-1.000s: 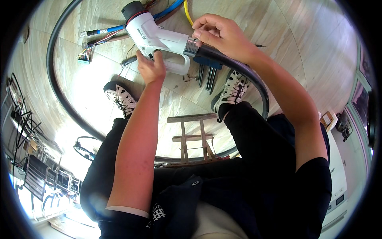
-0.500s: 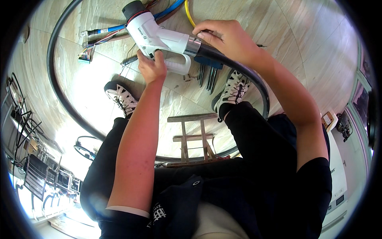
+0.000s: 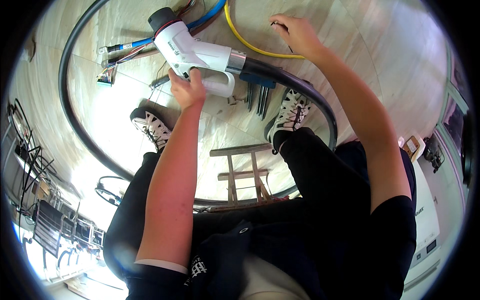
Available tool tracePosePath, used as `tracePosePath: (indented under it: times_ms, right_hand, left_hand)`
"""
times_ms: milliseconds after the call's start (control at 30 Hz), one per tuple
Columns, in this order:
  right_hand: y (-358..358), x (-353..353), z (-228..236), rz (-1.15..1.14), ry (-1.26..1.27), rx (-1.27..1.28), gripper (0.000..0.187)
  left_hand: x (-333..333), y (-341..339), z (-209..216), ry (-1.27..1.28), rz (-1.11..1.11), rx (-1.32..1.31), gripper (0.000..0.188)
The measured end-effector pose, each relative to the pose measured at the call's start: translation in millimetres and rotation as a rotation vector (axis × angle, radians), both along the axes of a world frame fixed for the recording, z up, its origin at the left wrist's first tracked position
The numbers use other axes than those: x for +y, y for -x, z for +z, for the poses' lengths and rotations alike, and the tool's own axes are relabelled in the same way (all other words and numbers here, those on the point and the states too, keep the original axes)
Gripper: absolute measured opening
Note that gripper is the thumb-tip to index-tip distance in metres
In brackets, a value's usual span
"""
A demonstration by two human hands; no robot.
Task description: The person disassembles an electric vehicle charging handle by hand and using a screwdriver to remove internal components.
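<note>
Clearly, you had the white charging plug (image 3: 192,52) up off the tiled floor (image 3: 390,60), and it serves as the landmark for everything else. Your left hand (image 3: 186,89) gripped it from below, fingers clenched around the handle loop, with the dark round nose pointing up and away from you. Your right hand (image 3: 297,32) was well to the right of the plug, lifted above the floor, pinching a thin dark pin or wire (image 3: 281,31) between the fingertips; what exactly it was I could not tell. The thick black cable (image 3: 305,92) left the plug's rear collar, swept right past your right shoe (image 3: 287,117) and looped wide around behind you. Just under the plug lay a set of hex keys (image 3: 259,95); to its left, loose coloured wires (image 3: 117,62) and a blue cable (image 3: 205,17), and above right a yellow cable (image 3: 250,45). A small wooden stool (image 3: 240,172) stood below the plug, between your legs. The risk, as I judged it, was the one-handed hold: the cable's weight could twist the plug out of your grasp, and the small piece could slip from your pinch and vanish among the wires.
</note>
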State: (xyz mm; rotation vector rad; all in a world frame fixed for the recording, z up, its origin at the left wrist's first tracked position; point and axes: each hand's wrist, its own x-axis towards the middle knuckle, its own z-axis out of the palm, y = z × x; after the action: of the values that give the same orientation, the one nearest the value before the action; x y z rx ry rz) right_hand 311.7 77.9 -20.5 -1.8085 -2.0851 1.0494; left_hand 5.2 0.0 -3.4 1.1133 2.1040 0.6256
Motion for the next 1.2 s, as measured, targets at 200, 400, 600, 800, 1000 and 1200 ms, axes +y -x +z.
tracePosePath:
  times_ms: [200,400,600,800,1000,1200]
  right_hand:
    - [5.3,-8.6,-12.3,0.057,-0.281,-0.026,0.020]
    - [59.2,9.5,20.1,0.063,0.333,0.227,0.029]
    - [77.1,10.9,32.5,0.110,0.533,0.161,0.027]
    - [79.4,10.3,36.4,0.147,0.487,0.146,0.026]
    - [82.0,11.8,31.8,0.182,0.469,0.128,0.025]
    - [74.8,12.9,27.5,0.235,0.525,0.224,0.028]
  left_hand:
    - [-1.2,3.4,-2.6,0.029,0.015,0.025,0.054]
    - [2.1,1.5,4.8,0.064,-0.019,0.022,0.052]
    - [-0.7,7.1,-0.8,0.021,-0.055,0.030,0.051]
    - [-2.0,5.9,-2.2,0.028,-0.030,0.009,0.050]
    - [0.5,5.6,0.3,0.052,-0.017,-0.004,0.054]
    - [0.6,3.1,1.9,0.021,-0.026,0.025,0.052]
